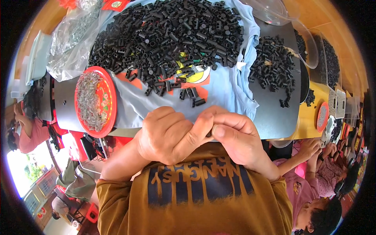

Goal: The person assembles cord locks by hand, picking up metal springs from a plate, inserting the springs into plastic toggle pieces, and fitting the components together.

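Note:
In front of my chest, at the near edge of the table, my two hands meet. Closed fingers of my left hand (166, 135) press against those of my right hand (237, 137), which pinches with thumb and forefinger. Between them shows a sliver of a small black plastic piece (210, 133), mostly hidden. Just beyond lie several loose black cord-lock barrels (189, 93) on a light blue cloth (244, 100). A large heap of such barrels (168, 39) covers the cloth's far part. Left of my left hand, a red plate (112, 98) holds a mass of small metal springs (88, 102).
Smaller black plastic parts (272, 70) form a pile on the dark table (280, 121) at right. A clear bag (72, 47) lies far left. Clear tubs (307, 43) stand far right. Another person's hand (310, 148) works close by on the right.

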`<state>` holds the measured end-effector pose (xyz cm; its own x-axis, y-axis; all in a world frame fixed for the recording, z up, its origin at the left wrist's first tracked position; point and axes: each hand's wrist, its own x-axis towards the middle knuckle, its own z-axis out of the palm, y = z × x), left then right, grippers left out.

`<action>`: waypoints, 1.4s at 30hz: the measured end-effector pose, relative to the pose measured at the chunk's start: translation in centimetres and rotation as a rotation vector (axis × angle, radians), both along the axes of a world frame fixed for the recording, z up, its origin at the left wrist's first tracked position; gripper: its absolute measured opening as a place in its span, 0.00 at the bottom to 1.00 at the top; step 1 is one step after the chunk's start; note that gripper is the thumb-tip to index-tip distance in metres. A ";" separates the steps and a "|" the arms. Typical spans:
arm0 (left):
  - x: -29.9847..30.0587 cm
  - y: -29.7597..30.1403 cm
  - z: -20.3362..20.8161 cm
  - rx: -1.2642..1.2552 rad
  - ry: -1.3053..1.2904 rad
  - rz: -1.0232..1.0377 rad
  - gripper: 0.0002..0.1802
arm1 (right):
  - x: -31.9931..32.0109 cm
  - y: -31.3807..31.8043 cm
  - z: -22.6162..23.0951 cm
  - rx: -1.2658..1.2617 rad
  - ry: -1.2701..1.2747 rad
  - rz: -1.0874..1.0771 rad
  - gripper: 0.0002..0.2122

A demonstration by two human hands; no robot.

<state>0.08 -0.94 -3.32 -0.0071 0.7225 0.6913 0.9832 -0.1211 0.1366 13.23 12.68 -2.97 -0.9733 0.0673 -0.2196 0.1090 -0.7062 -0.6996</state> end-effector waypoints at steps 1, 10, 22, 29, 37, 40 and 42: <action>0.0 0.0 0.0 -0.007 -0.024 -0.007 0.24 | 0.0 0.0 0.0 -0.014 -0.008 0.001 0.11; -0.5 0.4 1.2 -0.146 -0.212 -0.036 0.29 | 0.3 0.5 -0.2 -0.107 -0.008 0.012 0.09; 0.0 0.4 0.9 -0.129 -0.186 -0.063 0.31 | -0.1 1.1 0.5 -0.020 0.078 0.064 0.07; -0.3 1.0 1.9 -0.186 -0.290 -0.072 0.36 | 0.1 1.9 1.6 -0.006 -0.001 0.033 0.06; 0.0 -0.3 2.4 -0.156 -0.728 -0.059 0.29 | -3.9 3.8 6.0 0.274 -0.025 -0.239 0.06; 0.3 -1.9 2.2 -0.184 -1.156 -0.058 0.22 | -10.1 5.7 8.4 0.361 0.076 -0.254 0.06; 0.7 -3.0 1.9 -0.196 -1.304 -0.063 0.20 | -14.7 8.1 9.3 0.480 0.213 -0.240 0.08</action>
